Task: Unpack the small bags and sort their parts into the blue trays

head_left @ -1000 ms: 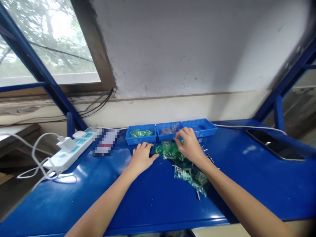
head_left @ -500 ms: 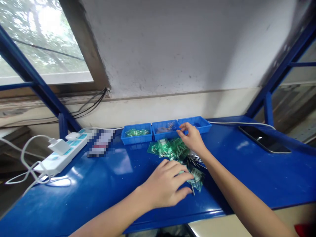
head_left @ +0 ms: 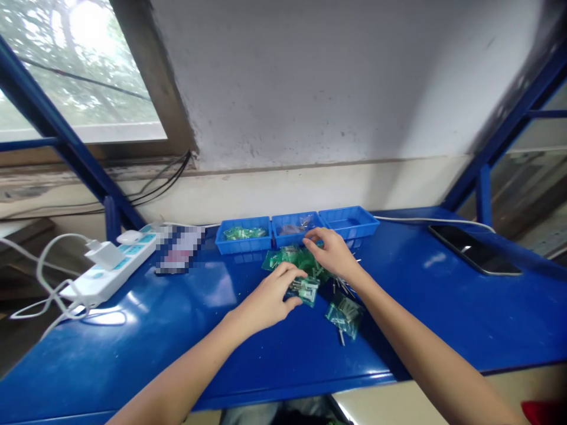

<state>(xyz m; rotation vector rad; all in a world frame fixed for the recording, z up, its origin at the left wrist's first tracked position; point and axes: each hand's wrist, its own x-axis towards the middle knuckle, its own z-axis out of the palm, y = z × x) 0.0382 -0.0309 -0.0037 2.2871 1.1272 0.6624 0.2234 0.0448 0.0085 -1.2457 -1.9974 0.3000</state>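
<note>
Your left hand closes its fingers around a small green packet of pinned parts on the blue bench, just in front of the row of three blue trays that lines the wall. Your right hand rests half curled on the heap of green packets directly before the middle tray, its fingertips pressing the top of the pile; whether it actually grips one cannot be told. A further green packet lies apart from the heap, nearer to you than the trays and touching your right forearm's near side, with loose metal pins scattered between it and the heap. The left-hand tray holds green parts, the middle one a few brownish pieces. Left of the trays sits a blurred card, and beyond it a white power strip with a charger plugged in. Far right of the trays a dark phone lies flat, a white cable running behind it.
</note>
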